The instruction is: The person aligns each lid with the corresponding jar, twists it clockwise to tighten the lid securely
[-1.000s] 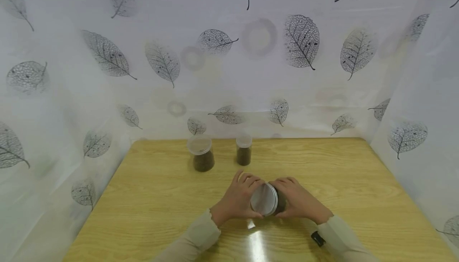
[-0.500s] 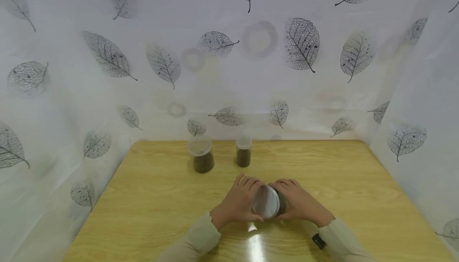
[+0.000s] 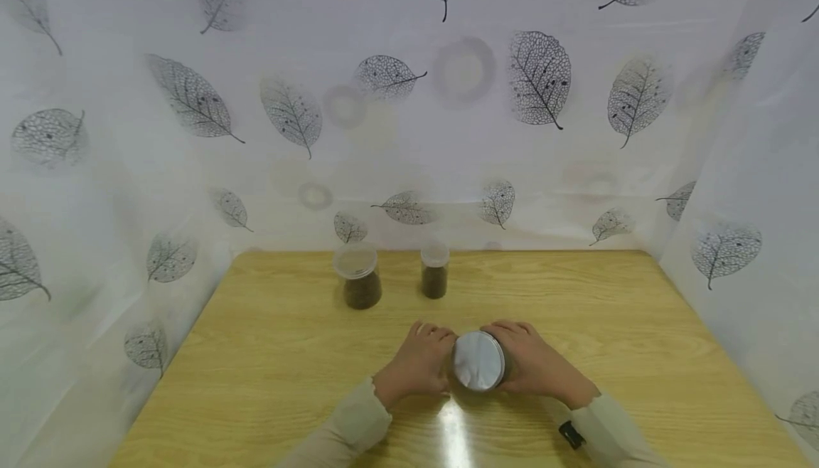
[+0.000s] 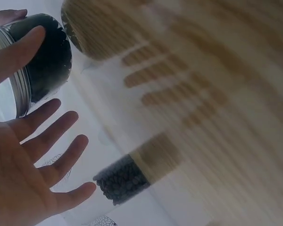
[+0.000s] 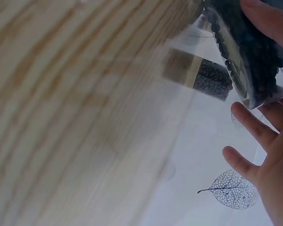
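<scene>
A clear jar of dark beans with a silver lid stands near the front middle of the table, slightly tilted. My right hand grips its right side, thumb on the near side and fingers on the far side. My left hand is at the jar's left. In the left wrist view, the left hand's fingers are straight and spread, and its thumb passes in front of the jar. Whether it touches the jar is not plain.
At the back of the wooden table stand a wide clear-lidded jar and a narrower jar, both with dark contents. A small black object is at the right sleeve. A leaf-patterned sheet surrounds the table.
My left hand has come off the lid, moving slightly left. The jar has shifted a little right and its lid now faces up more. My right hand keeps its grip.
</scene>
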`<state>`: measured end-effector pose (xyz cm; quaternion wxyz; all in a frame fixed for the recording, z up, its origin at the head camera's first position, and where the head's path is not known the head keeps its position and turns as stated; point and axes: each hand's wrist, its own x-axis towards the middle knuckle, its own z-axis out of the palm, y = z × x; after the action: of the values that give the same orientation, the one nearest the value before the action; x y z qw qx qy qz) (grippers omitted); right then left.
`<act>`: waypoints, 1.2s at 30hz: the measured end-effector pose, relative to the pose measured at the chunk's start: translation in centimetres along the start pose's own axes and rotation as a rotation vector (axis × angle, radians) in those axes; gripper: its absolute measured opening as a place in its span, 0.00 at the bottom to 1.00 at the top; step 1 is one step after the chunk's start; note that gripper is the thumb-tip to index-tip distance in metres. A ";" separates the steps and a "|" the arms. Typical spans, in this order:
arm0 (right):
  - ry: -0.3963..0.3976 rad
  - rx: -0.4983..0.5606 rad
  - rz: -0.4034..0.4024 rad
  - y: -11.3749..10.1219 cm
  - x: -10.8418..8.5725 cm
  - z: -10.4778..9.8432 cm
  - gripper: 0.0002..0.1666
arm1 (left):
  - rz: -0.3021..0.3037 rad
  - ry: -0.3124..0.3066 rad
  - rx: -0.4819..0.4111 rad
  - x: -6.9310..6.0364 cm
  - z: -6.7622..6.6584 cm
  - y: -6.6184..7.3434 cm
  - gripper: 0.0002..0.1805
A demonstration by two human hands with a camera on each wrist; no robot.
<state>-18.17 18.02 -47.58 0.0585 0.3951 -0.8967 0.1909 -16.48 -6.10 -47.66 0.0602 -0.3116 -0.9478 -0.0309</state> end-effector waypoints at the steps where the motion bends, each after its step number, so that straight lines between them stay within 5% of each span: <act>1: -0.006 0.014 0.010 0.0 0.0 0.0 0.56 | -0.008 -0.007 -0.008 0.0 0.0 0.1 0.40; 13: 0.027 0.222 0.066 0.7 -0.2 0.4 0.54 | -0.066 0.044 -0.258 1.0 0.6 0.5 0.32; 23: 0.098 0.339 0.229 1.7 -0.5 -1.3 0.54 | -0.142 0.055 -0.806 2.8 0.0 0.8 0.35; 31: 0.102 0.328 0.274 3.3 -0.9 -1.8 0.55 | -0.136 0.071 -0.889 4.8 0.7 1.4 0.34; 36: 0.110 0.281 0.307 4.3 -1.3 -1.9 0.56 | -0.203 0.017 -1.043 6.2 1.1 1.9 0.34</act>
<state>-20.48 22.30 -47.43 0.0218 0.2474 -0.9063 0.3420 -20.44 -0.81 -47.87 -0.0985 -0.2068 -0.8315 -0.5060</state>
